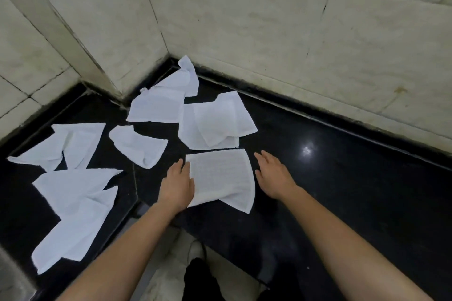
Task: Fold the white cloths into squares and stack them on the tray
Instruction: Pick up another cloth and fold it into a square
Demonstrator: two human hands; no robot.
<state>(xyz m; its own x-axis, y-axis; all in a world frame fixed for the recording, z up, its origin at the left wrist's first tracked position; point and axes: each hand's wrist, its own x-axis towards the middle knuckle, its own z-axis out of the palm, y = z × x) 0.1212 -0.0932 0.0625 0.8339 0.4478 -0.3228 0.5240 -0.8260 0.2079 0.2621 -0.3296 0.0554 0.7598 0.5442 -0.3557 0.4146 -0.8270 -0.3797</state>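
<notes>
On the glossy black stone table (342, 190) lie a flat white woven cloth (221, 176) near the front edge, an overlapping pair of cloths (212, 124) just behind it, a rumpled cloth (161, 102) in the corner, and three crumpled cloths (73, 208) spread leftward.

Both arms are bare and reach forward, drawing closer together toward the hands. The left forearm (117, 249) rises from the lower left, and the left hand (177, 186) lies palm down with straight, closed fingers pointing ahead. The right forearm (342, 234) comes from the lower right; the right hand (274, 176) is palm down, fingers extended and slightly spread.
</notes>
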